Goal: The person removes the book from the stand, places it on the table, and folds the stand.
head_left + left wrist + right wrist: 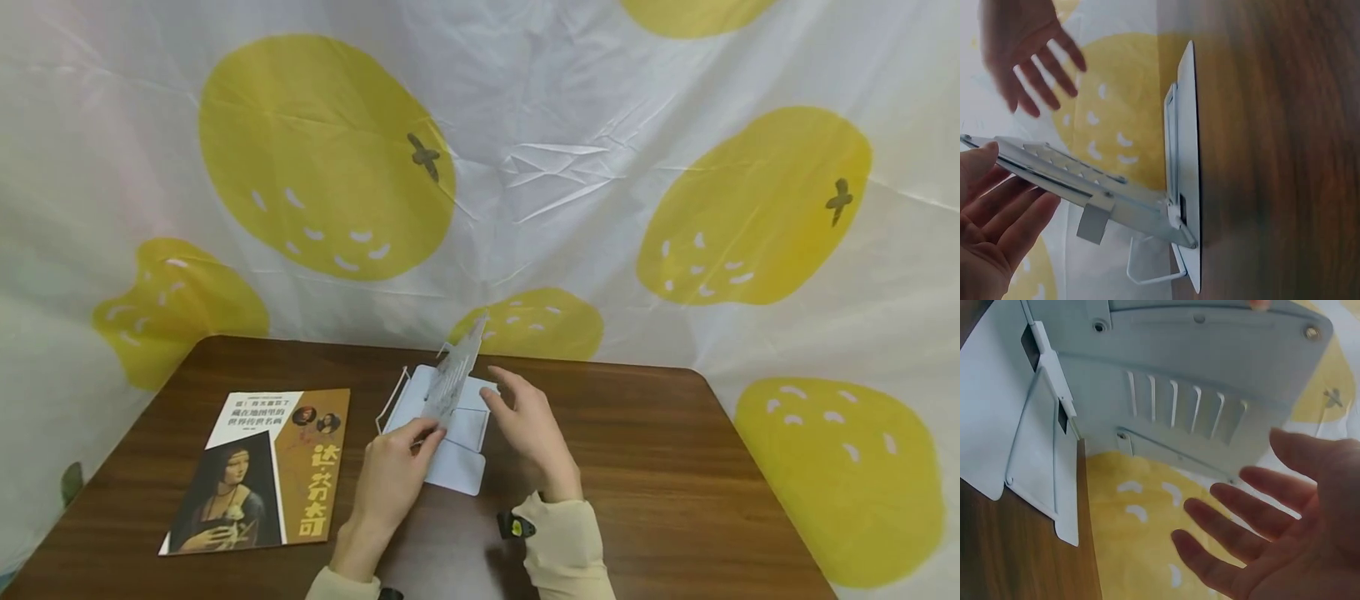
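Note:
A white folding book stand (1189, 169) sits on the table with its slotted back panel (1179, 394) raised at a slant from the flat base (456, 467). My left hand (393, 475) pinches the near edge of that panel, thumb on one side and fingers on the other, as the left wrist view shows. My right hand (528, 425) is just right of the panel, fingers spread and apart from it. A wire loop (1172, 137) lies folded close to the base. Another wire arm (393, 400) sticks out at the stand's left.
A book (300, 467) with a portrait on its cover lies flat to the left of the stand. The brown wooden table (675, 500) reaches back to a white curtain (540, 183) with yellow fruit prints.

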The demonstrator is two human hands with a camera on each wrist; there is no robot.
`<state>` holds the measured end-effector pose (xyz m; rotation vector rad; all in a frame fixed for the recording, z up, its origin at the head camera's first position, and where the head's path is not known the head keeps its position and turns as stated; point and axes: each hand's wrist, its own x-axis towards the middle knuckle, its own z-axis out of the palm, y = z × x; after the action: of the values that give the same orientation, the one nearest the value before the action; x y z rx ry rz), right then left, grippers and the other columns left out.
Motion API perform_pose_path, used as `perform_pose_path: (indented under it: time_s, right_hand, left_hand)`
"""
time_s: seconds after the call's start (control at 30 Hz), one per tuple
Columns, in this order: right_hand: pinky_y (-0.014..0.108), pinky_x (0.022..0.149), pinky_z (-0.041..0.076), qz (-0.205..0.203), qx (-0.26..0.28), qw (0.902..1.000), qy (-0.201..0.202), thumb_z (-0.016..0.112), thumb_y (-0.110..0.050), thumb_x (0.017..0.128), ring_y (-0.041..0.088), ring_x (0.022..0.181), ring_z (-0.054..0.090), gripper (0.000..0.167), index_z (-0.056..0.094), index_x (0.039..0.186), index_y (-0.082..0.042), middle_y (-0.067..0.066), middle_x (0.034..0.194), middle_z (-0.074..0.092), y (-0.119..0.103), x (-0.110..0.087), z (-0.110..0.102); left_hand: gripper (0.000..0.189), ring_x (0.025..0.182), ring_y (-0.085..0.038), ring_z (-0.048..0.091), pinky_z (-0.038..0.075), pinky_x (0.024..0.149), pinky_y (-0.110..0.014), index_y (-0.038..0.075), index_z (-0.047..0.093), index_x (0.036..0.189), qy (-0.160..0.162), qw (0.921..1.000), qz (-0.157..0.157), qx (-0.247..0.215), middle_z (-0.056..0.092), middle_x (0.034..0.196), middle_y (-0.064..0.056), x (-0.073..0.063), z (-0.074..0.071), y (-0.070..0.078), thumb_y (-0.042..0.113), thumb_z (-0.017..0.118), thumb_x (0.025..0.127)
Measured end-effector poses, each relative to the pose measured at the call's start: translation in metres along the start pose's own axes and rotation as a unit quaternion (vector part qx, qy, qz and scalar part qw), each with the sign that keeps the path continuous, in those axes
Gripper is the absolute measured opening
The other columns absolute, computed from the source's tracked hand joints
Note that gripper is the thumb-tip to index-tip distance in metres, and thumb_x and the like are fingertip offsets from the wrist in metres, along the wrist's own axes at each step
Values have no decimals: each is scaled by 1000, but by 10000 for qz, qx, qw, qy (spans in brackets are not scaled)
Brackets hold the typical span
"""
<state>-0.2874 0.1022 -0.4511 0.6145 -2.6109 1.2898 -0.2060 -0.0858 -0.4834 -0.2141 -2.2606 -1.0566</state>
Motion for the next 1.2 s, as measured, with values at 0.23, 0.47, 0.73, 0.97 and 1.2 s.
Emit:
perform_pose_path:
  time_s: [0.23, 0.47, 0.73, 0.97, 1.2]
  right_hand:
    - [44, 85, 53, 423, 560, 9951, 701, 55, -19, 100, 23, 100, 67, 32, 63, 129, -6, 10, 110, 71, 0, 6, 5]
    - [42, 78, 53, 673, 781, 9853, 1365, 54, -15, 100, 21, 89, 69, 25, 71, 116, -6, 4, 92, 74, 1, 10, 3]
    - [42, 78, 51, 848, 288, 9858, 1418, 66, -20, 93, 23, 93, 66, 28, 71, 116, -6, 3, 90, 74, 2, 11, 1]
    - [43, 87, 47, 1213, 325, 9814, 1449, 68, -16, 89, 31, 105, 61, 32, 69, 118, -4, 5, 90, 75, 4, 10, 1]
    - [40, 81, 49, 1369, 219, 9793, 1477, 66, -10, 84, 25, 97, 66, 34, 70, 117, -2, 5, 86, 75, 14, 6, -2]
  left_hand:
    - [7, 73, -22, 71, 55, 60, -38, 12, 74, 89, 16, 9972, 557, 495, 74, 87, -3, -5, 12, 4, 16, 77, 84]
    - [9, 67, -24, 69, 52, 55, -39, 12, 72, 86, -87, 9940, 743, 794, 73, 83, -4, -9, 19, 8, 16, 79, 82]
    - [11, 66, -25, 69, 51, 55, -40, 12, 71, 86, -140, 9906, 907, 1011, 73, 82, -2, -12, 23, 12, 17, 80, 81]
    - [17, 60, -24, 66, 48, 50, -39, 12, 67, 80, -130, 9879, 1051, 1133, 71, 75, -2, -13, 28, 12, 18, 82, 78]
    - [21, 55, -21, 64, 44, 45, -35, 14, 65, 75, -219, 9884, 936, 1174, 69, 69, -1, -17, 37, 13, 21, 84, 75]
